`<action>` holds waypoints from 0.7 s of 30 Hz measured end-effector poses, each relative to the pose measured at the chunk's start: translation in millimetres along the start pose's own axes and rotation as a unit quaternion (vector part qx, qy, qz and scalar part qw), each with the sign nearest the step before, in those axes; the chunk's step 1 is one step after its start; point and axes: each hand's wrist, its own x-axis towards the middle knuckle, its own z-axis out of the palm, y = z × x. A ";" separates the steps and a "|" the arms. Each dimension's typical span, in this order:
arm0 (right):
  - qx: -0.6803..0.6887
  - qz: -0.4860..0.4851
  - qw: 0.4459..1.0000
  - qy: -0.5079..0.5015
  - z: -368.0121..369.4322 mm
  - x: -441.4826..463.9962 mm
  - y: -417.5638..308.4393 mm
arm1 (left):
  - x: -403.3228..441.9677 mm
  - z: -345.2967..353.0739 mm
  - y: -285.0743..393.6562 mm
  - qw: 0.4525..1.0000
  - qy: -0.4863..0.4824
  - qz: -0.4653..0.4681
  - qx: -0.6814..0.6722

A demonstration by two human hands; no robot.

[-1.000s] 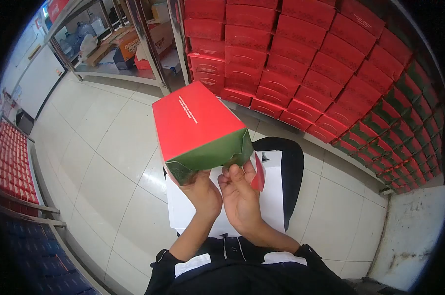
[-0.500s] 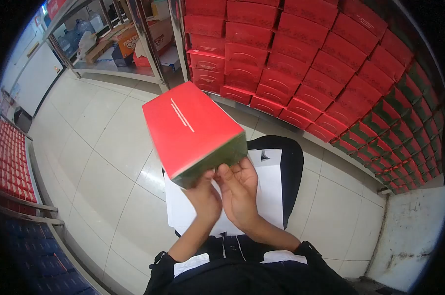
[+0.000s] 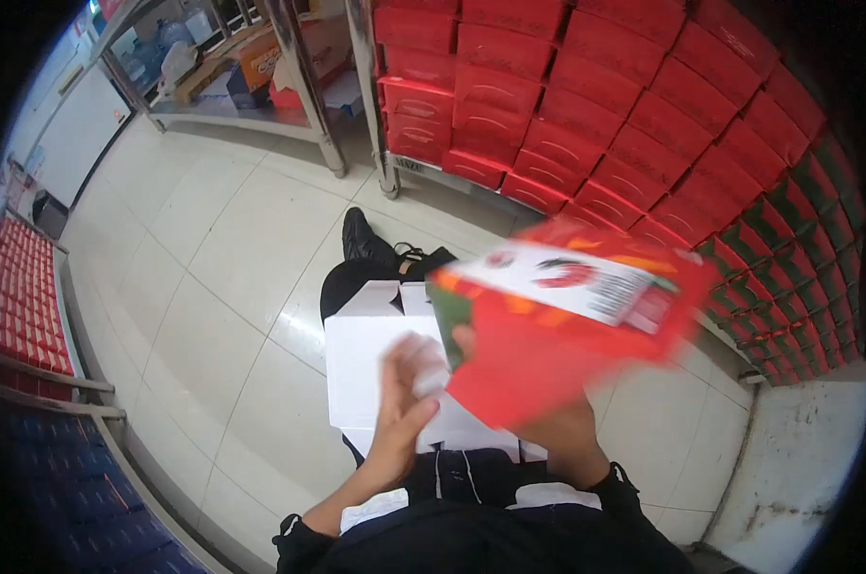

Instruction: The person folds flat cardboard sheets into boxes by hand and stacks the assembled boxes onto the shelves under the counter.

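A red cardboard box (image 3: pixel 538 335), blurred by motion, is tilted over to the right, showing a side with a white label, a barcode and orange print. My right hand (image 3: pixel 562 426) grips it from below, most of its fingers hidden behind the box. My left hand (image 3: pixel 404 392) is apart from the box, thumb away from its curved, smeared fingers, with nothing visible in it. Beneath my hands, flat white cardboard (image 3: pixel 366 368) with cut flaps lies across my lap.
Stacked red boxes (image 3: pixel 510 86) fill a rack ahead and to the right, some with green sides (image 3: pixel 797 258). A metal shelf (image 3: pixel 222 129) at upper left holds cartons and water bottles. More red boxes (image 3: pixel 26 297) and dark blue boxes (image 3: pixel 65 488) stand at left.
The red box has swung to the right and turned, showing its labelled side. My left hand has come off it; my right hand went along with it. A black shoe now shows.
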 end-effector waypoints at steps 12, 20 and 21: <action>-0.159 -0.023 0.906 0.392 33.6 -50.1 32.5 | 33.2 -47.9 -9.2 0.907 0.106 0.187 0.363; 0.095 0.102 0.962 0.236 51.4 -107.7 73.2 | 10.1 -68.1 -29.7 0.857 0.057 0.140 0.492; 0.095 0.105 0.962 0.232 52.8 -109.5 72.8 | 7.8 -69.5 -31.0 0.858 0.058 0.134 0.492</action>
